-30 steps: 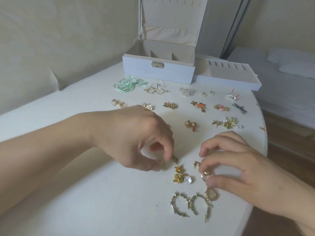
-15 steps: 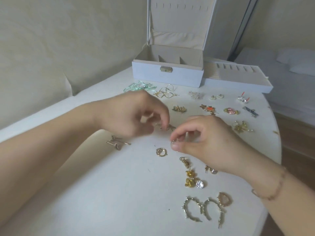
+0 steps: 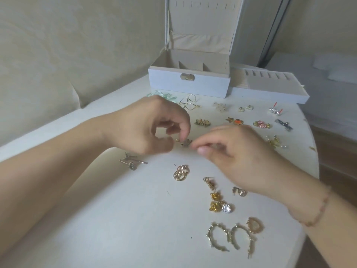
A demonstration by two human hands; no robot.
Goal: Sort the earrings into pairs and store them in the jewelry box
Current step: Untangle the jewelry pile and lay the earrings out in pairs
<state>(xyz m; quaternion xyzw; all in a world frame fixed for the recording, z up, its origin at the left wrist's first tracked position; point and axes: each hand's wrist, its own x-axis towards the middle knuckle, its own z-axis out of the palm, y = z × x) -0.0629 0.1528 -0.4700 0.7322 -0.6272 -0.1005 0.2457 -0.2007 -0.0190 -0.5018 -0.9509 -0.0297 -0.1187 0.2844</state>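
Over the middle of the round white table point(image 3: 116, 219), the left hand point(image 3: 146, 126) pinches a small dull-gold leaf-shaped earring point(image 3: 185, 142) between thumb and forefinger, the right hand point(image 3: 231, 151) curls beside it, its blurred fingertips perhaps touching it, and the open white jewelry box point(image 3: 204, 85) stands far behind.

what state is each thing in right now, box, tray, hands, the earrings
jewelry box: lid up, latch undone, visible compartments look empty
tray: out of the box, lying beside it on the table
left hand: fingers curled, pinching a small gold earring
right hand: fingertips pinched together next to that earring, blurred
large hoop earrings: lying flat, side by side
round gold earrings: lying together, touching
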